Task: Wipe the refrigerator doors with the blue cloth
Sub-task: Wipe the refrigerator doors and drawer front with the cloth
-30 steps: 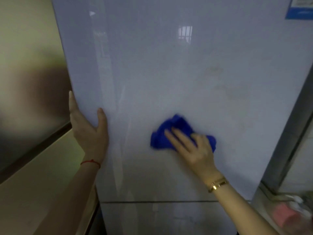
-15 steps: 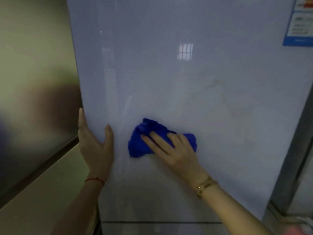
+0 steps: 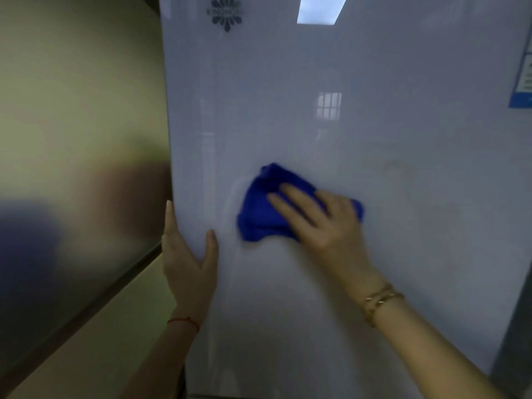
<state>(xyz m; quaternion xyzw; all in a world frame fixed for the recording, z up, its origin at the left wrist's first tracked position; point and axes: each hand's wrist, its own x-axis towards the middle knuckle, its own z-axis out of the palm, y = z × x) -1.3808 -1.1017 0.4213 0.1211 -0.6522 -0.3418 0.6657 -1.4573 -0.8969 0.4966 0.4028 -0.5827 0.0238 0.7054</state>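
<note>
A glossy pale grey refrigerator door (image 3: 374,82) fills most of the view. A crumpled blue cloth (image 3: 259,208) is pressed flat against it at mid height, left of centre. My right hand (image 3: 325,223) lies on the cloth with fingers spread, pointing up and left, covering its right half. My left hand (image 3: 187,254) grips the door's left edge just below and left of the cloth, thumb on the front face and fingers around the side. A red string circles my left wrist and a gold bracelet my right.
A dark logo (image 3: 226,14) sits near the door's top left and a blue-edged label (image 3: 522,82) at its right edge. A beige wall (image 3: 72,110) with a dark trim strip (image 3: 86,306) stands close on the left. A grey upright (image 3: 515,326) borders the lower right.
The view has tilted upward, showing the logo and hiding the seam below the door. My right hand and the cloth slid left toward the door's edge. My left hand keeps its hold.
</note>
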